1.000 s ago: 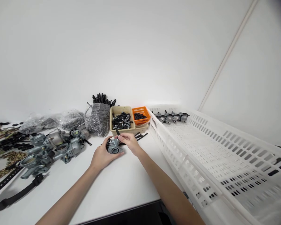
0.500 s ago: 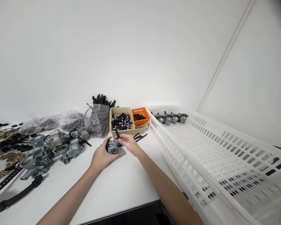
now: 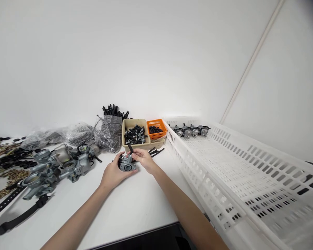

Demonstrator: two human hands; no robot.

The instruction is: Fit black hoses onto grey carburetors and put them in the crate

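My left hand is wrapped round a grey metal carburetor above the white table, its round bore facing me. A short black rubber tube stands up from the top of the carburetor. At the base of that tube, the fingers of my right hand are closed on the upper part of the carburetor; the exact grip point is partly hidden. Just behind the hands stands a beige bin with many black tubes with metal ends inside.
An orange basket of black pieces adjoins the bin. Thin black hoses lie nearby. At right, a long white crate holds several carburetors. More carburetors, brass fittings, straps and a bubble-wrap bundle occupy the left.
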